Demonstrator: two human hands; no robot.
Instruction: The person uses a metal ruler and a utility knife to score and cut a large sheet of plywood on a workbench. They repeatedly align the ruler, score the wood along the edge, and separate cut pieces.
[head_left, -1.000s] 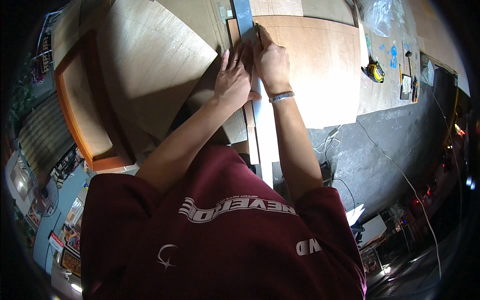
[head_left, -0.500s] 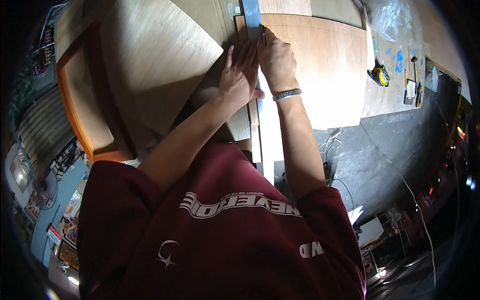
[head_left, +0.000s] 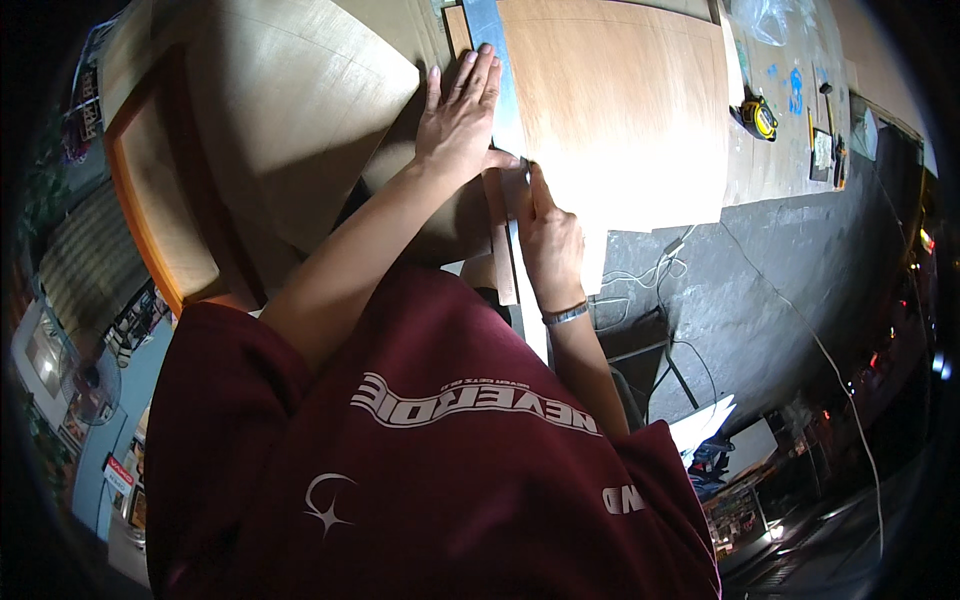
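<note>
A long metal straightedge lies along the left edge of a pale plywood sheet. My left hand presses on it, fingers spread and thumb stretched toward the right. Just below that thumb, my right hand is closed, its index finger pointing forward along the straightedge. A small dark tip shows at that fingertip; the rest of what the hand grips is hidden, so its kind is unclear. A narrow wooden strip runs beside the straightedge, toward my body.
Left of my arms stand another plywood sheet and an orange-brown wooden frame. On the table's right side lie a yellow-black tape measure, slim hand tools and a clear plastic bag. White cables hang over the grey floor.
My right hand has drawn back toward my body along the straightedge, from beside the left fingertips to below the left thumb. My left hand stays spread on the straightedge.
</note>
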